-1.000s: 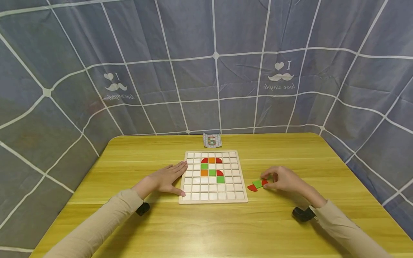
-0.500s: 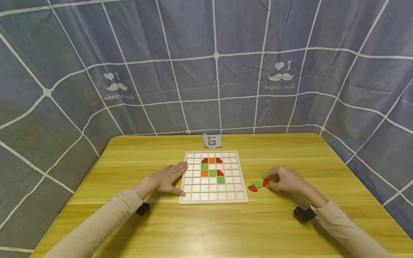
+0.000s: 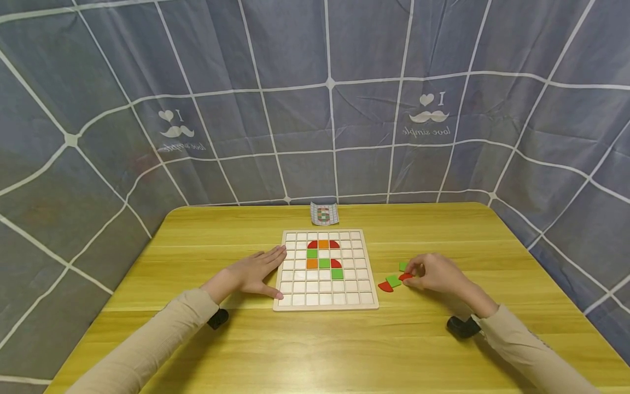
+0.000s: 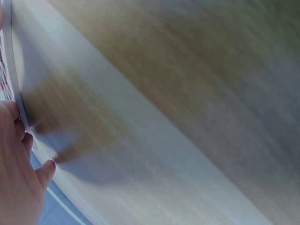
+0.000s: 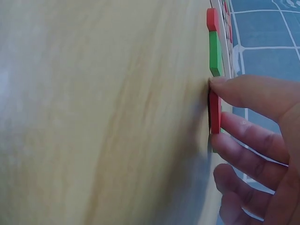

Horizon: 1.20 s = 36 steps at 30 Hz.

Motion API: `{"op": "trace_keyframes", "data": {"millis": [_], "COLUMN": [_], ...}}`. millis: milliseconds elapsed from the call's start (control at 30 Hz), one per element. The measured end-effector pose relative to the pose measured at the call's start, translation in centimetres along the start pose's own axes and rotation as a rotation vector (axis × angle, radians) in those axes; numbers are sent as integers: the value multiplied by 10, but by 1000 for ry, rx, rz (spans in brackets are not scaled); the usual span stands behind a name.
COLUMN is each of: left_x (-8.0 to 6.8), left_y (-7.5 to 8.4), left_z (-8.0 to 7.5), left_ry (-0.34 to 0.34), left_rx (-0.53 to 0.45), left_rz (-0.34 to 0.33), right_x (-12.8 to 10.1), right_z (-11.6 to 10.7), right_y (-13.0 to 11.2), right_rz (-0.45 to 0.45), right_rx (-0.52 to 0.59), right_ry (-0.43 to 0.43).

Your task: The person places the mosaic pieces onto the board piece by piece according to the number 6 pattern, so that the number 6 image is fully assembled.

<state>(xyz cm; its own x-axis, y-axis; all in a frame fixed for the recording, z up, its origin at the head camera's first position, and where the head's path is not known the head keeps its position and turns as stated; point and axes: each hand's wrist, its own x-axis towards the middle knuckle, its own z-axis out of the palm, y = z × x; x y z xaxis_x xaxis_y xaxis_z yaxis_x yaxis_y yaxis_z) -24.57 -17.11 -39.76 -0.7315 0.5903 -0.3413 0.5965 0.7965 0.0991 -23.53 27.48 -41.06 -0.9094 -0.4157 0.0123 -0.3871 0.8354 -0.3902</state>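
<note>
A wooden grid board (image 3: 368, 298) lies mid-table and carries red, orange and green pieces (image 3: 323, 257) in its upper middle cells. My left hand (image 3: 263, 269) rests flat on the table with its straight fingers against the board's left edge; in the left wrist view it (image 4: 18, 178) sits at the lower left beside the blurred board edge. To the right of the board, my right hand (image 3: 410, 275) pinches a red piece (image 3: 404, 277) (image 5: 214, 112) between thumb and fingers. A green square (image 3: 393, 281) (image 5: 215, 54) and a red quarter-round piece (image 3: 385, 287) (image 5: 212, 19) lie just left of it.
Another green piece (image 3: 402, 266) peeks out behind my right fingers. A small pattern card (image 3: 324, 213) stands at the table's far edge. Grey checked cloth (image 3: 315, 109) walls the table on three sides. Bare yellow tabletop (image 3: 320, 350) stretches toward me.
My right hand drew slightly right and closed its fingertips on the red piece, uncovering a green piece behind it. The left hand and the board have stayed still.
</note>
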Motion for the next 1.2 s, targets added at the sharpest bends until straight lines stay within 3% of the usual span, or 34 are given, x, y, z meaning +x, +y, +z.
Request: {"op": "trace_keyframes", "data": {"millis": [200, 533, 1200], "left_x": [0, -1, 0], "left_y": [0, 0, 0], "left_z": [-1, -2, -2], "left_ry": [-5, -5, -5], "left_rx": [-3, -8, -6], "left_rz": [0, 3, 1], "right_x": [0, 0, -1], "right_z": [1, -1, -2], "right_y": [-1, 2, 0], "right_rz": [-30, -175, -162], "right_rx": [23, 55, 41], "right_ry": [-26, -137, -117]}}
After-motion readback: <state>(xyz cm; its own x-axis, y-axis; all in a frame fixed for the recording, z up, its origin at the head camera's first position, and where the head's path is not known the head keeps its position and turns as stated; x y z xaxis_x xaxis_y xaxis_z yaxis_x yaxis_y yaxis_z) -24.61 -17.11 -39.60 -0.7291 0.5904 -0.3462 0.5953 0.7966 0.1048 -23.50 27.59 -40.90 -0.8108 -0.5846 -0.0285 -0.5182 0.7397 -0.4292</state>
